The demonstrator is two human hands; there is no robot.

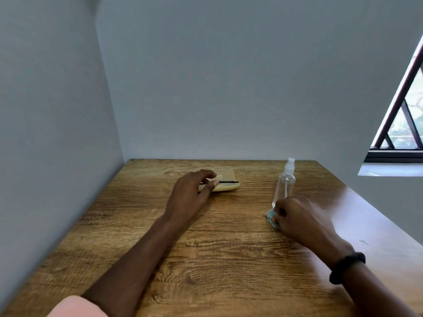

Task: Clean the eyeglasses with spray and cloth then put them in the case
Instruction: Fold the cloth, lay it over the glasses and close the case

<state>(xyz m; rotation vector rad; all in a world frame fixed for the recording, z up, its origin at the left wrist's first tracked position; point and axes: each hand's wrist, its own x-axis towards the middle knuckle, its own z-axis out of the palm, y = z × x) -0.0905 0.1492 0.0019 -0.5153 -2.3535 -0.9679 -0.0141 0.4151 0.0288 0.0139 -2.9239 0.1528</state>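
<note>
On the bench (206,259), the case (225,183) lies far left; the bottle (285,184) stands right, the cloth (272,219) just before it.

There was only the one view, a wide-angle camera on the person's head, looking forward and down along both forearms. It sat close over the wooden surface (206,259), facing the grey wall (229,88) behind it, with a window (405,124) at the right edge.

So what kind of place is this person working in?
Probably a plain room at home or an office corner: a wooden table pushed against bare grey walls, with a barred window alongside.
</note>
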